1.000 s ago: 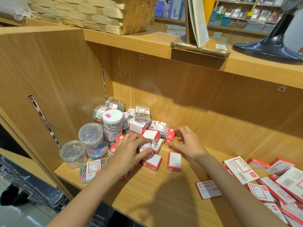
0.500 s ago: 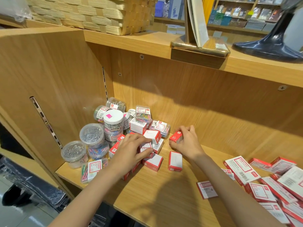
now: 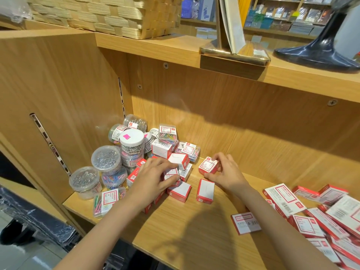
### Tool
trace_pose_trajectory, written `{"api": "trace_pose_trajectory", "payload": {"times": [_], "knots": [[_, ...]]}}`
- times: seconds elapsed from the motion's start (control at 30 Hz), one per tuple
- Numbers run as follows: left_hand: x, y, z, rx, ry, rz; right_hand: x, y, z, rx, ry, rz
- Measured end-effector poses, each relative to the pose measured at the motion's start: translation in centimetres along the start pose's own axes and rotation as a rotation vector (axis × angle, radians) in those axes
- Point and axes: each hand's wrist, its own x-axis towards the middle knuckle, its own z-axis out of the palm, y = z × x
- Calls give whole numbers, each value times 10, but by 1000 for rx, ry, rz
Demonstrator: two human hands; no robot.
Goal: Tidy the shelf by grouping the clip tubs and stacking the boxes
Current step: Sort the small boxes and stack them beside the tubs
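Observation:
Round clear clip tubs [image 3: 106,158] stand bunched in the shelf's left back corner, one with a white lid [image 3: 132,137]. Small red-and-white boxes [image 3: 178,190] lie jumbled in front of them. My right hand [image 3: 226,171] pinches one small red box [image 3: 208,166] between fingers and thumb, lifted just above the shelf board [image 3: 194,234]. My left hand [image 3: 153,178] curls over another small box [image 3: 171,173] in the heap. One more box [image 3: 205,190] lies flat just below my right hand.
Larger flat red-and-white boxes [image 3: 282,199] lie scattered at the right, one [image 3: 245,223] near the front edge. A clear flat case of coloured clips [image 3: 106,201] lies front left. Above, the upper shelf carries a woven basket [image 3: 109,14], a metal stand [image 3: 233,53] and a dark base [image 3: 319,53].
My right hand picked a small red box off the shelf near the back and turned it label-up. My left hand stayed on the heap of boxes.

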Motion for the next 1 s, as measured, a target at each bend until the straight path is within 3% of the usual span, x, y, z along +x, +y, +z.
{"api": "trace_pose_trajectory", "payload": {"times": [0.27, 0.57, 0.7, 0.93, 1.0], "knots": [[0, 1, -1, 1, -5, -2, 5, -15, 9, -152, 193, 86], [0, -3, 2, -2, 4, 5, 4, -12, 3, -72, 20, 11], [0, -1, 0, -3, -10, -7, 7, -7, 13, -139, 64, 2], [0, -3, 1, -4, -5, -5, 8, -7, 13, -29, 138, -48], [1, -3, 1, -5, 0, -1, 2, -7, 2, 14, 93, -99]]}}
